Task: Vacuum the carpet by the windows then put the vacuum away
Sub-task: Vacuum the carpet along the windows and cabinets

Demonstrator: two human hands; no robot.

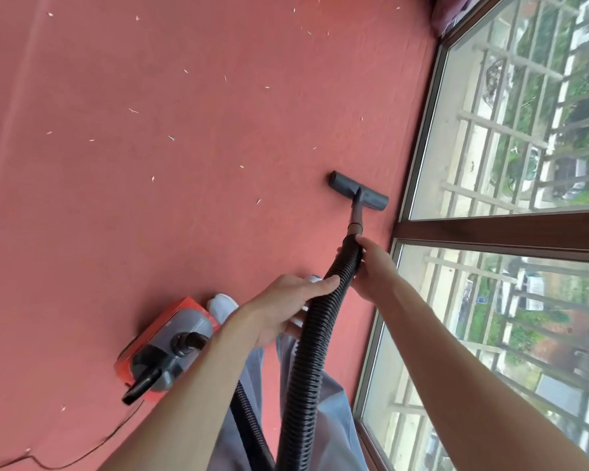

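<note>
A red carpet point(184, 130) covers the floor, strewn with several small pale scraps. The black ribbed vacuum hose point(306, 362) runs up from the bottom of the view to a grey T-shaped floor nozzle point(357, 190), which rests on the carpet close to the windows point(510, 130). My right hand point(371, 266) grips the hose near its upper end, just below the nozzle tube. My left hand point(286, 300) holds the hose a little lower. The orange and grey vacuum body point(165, 345) sits on the carpet to the left of my feet.
A thin black power cord point(92, 450) trails from the vacuum body across the carpet to the lower left. A brown window frame bar point(504, 232) separates two panes on the right. My white sock point(221, 305) and blue trouser legs point(330, 419) stand between the vacuum body and the window.
</note>
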